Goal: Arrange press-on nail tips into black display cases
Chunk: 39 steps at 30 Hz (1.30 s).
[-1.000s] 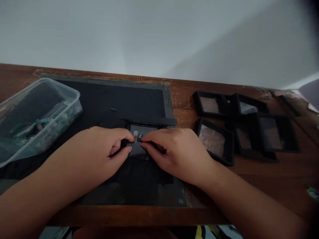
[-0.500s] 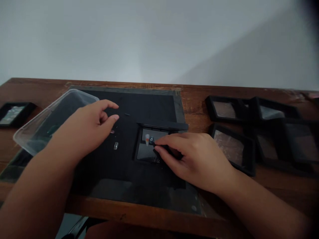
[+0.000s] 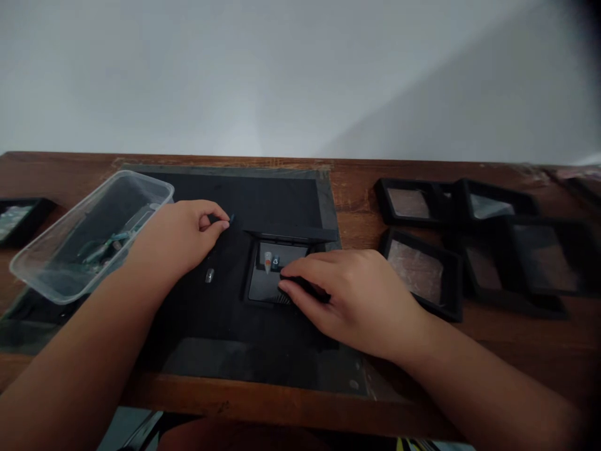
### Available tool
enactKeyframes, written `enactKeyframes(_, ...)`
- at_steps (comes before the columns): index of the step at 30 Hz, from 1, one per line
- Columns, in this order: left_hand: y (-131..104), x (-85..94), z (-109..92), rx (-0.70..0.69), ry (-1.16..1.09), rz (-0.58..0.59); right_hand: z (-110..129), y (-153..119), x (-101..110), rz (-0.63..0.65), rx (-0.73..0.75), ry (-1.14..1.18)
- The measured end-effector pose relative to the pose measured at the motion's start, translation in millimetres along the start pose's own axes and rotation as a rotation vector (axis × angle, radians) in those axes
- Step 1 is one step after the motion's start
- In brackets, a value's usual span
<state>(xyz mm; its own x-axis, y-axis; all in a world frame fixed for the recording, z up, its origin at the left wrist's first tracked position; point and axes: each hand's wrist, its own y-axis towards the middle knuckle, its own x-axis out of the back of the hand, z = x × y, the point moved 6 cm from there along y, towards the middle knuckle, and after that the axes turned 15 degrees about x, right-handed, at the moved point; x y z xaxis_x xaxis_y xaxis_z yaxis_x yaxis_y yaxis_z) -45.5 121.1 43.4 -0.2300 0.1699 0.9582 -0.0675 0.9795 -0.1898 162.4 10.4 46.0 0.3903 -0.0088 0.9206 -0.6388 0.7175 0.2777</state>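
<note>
My left hand pinches a small dark teal press-on nail between thumb and forefinger, just over the black mat. A shiny, clear-looking nail lies on the mat below that hand. My right hand rests over the right side of a black box with its lid raised at the back. Its thumb and forefinger are nearly together inside the box; anything between them is too small to make out. Beside the fingertips sit a pale pointed nail with orange and a blue nail.
A clear plastic tub holding teal and clear pieces stands at the left, partly behind my left forearm. Several black windowed boxes lie on the wooden table at the right. Another black box is at the far left. A wall rises behind.
My left hand has closed its open fingers on the small dark nail that lay on the mat. My right hand stays at the box. The view has shifted slightly.
</note>
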Motion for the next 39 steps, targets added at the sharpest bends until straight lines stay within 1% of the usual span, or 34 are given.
enactKeyframes(4, -0.6, -0.5, -0.7, -0.007, -0.014, 0.001, 0.0, -0.2, 2.1, -0.020, 0.005, 0.006)
enactKeyframes(9, 4.2, -1.8, -5.0, -0.016, -0.040, 0.015, -0.4, -0.3, 1.6, -0.029, 0.003, 0.014)
enactKeyframes(14, 5.3, 0.3, -10.3, -0.004, -0.057, -0.034, -1.6, -0.9, 2.1, -0.033, 0.004, 0.019)
enactKeyframes(20, 7.0, -4.7, -8.9, -0.017, -0.069, -0.053, -1.4, -1.6, 4.6, -0.048, 0.002, 0.018)
enactKeyframes(26, 5.5, -8.7, -11.7, -0.012, -0.132, -0.023, 0.0, -2.1, 4.4, -0.027, -0.001, 0.037)
enactKeyframes(29, 5.2, -7.5, -11.9, -0.009, -0.125, -0.019, 0.5, -3.4, 3.2, -0.001, -0.006, 0.052)
enactKeyframes(32, 3.5, -2.2, -7.5, -0.018, -0.107, -0.013, 0.4, -4.9, 3.7, -0.001, -0.005, 0.052)
enactKeyframes(34, -1.4, 3.7, -2.6, -0.023, -0.112, 0.016, 0.1, -5.7, 5.4, -0.020, -0.001, 0.054)
enactKeyframes(36, -10.3, 9.8, 1.4, -0.038, -0.133, 0.069, -0.3, -6.1, 7.4, -0.043, 0.004, 0.065)
enactKeyframes(39, -27.3, 14.1, 2.9, -0.112, -0.143, 0.165, -0.5, -6.0, 10.0, -0.069, 0.017, 0.094)
